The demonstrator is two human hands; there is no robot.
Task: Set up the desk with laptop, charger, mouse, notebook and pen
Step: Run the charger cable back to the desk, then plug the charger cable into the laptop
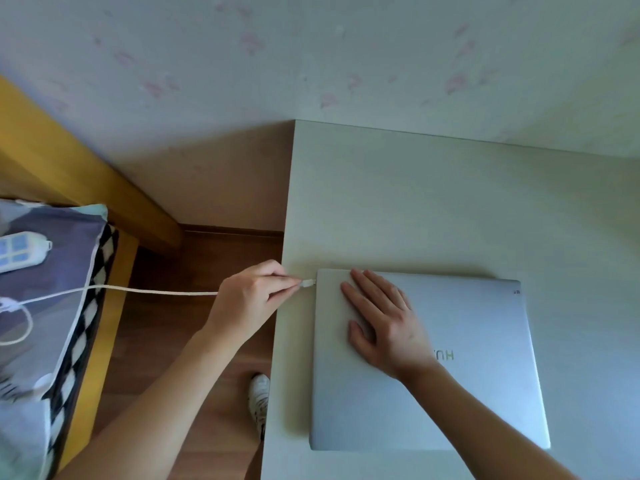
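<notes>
A closed silver laptop (485, 341) lies on the pale desk (415, 202), near its left edge. My right hand (384, 323) rests flat on the lid, fingers spread, holding nothing. My left hand (252, 299) pinches the plug end of a white charger cable (152, 290), and the plug tip (307, 283) sits right at the laptop's far left corner. The cable runs taut leftward to the bed. No mouse, notebook or pen is in view.
A white power strip (20, 252) lies on a patterned pillow (52, 306) on the yellow-framed bed (104, 174) at left. Wooden floor (207, 271) and a white shoe (259, 396) show between bed and desk. The wall stands behind the desk.
</notes>
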